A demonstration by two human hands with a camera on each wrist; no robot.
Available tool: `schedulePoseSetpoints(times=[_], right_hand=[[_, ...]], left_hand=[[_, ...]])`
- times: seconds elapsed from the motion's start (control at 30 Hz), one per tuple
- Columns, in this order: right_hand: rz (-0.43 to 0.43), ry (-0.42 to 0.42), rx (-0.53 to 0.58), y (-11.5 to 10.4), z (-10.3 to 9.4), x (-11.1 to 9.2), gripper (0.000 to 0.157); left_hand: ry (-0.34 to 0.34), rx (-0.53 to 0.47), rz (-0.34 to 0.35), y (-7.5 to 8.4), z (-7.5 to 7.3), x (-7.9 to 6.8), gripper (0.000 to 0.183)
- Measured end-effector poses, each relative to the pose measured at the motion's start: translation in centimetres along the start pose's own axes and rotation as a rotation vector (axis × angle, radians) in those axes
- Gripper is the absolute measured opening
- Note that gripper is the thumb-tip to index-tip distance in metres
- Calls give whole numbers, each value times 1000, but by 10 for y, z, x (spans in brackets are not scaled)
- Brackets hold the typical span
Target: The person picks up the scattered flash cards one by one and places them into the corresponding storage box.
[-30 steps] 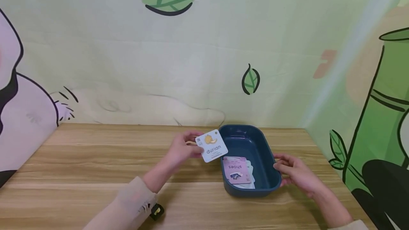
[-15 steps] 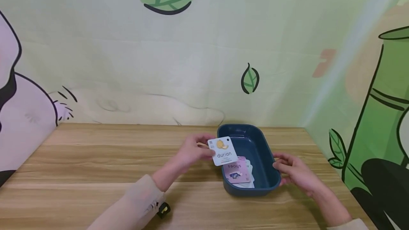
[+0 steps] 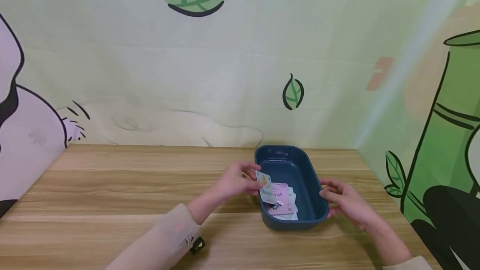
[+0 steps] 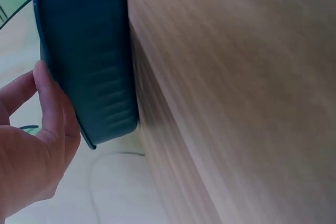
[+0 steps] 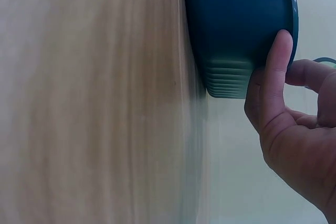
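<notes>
A white durian flash card (image 3: pixel 266 190) is pinched between the thumb and fingers of my left hand (image 3: pixel 235 181). It tilts over the left rim of a dark blue plastic bin (image 3: pixel 311 191). Below it in the bin lies a pink "shoes" card (image 3: pixel 286 205) on top of some white cards (image 3: pixel 293 200). My right hand (image 3: pixel 346 203) holds the bin's right rim; in the right wrist view its thumb (image 5: pixel 278 66) lies on the outer wall. The left wrist view has my left hand (image 4: pixel 37 140) beside the bin's rim, its card hidden there.
The bin stands on a wood-grain table (image 3: pixel 131 186), close to the back edge. A green cloth backdrop (image 3: pixel 240 74) with printed leaves hangs behind. A small black object (image 3: pixel 197 245) shows at the left sleeve.
My left hand has carried the durian card rightward and lower, from beside the bin to over its left rim, tilting it down. The right hand and bin have barely moved.
</notes>
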State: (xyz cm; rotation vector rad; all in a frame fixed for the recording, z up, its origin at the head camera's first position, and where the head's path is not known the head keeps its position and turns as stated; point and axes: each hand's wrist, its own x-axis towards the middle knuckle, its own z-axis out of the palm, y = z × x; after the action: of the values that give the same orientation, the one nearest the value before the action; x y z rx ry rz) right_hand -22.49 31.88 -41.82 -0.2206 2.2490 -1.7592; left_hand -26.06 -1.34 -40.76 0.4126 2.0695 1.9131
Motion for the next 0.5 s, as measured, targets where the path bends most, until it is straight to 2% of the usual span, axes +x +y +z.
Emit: schedulePoseSetpoints(times=[0.2,0.5], right_hand=[[4,12,-2,0,0,0,58],[-6,1,-2,-1,0,-1,57]], left_hand=[[32,82,-3,-3,4,2,53],[28,190,16,-2,8,2,42]])
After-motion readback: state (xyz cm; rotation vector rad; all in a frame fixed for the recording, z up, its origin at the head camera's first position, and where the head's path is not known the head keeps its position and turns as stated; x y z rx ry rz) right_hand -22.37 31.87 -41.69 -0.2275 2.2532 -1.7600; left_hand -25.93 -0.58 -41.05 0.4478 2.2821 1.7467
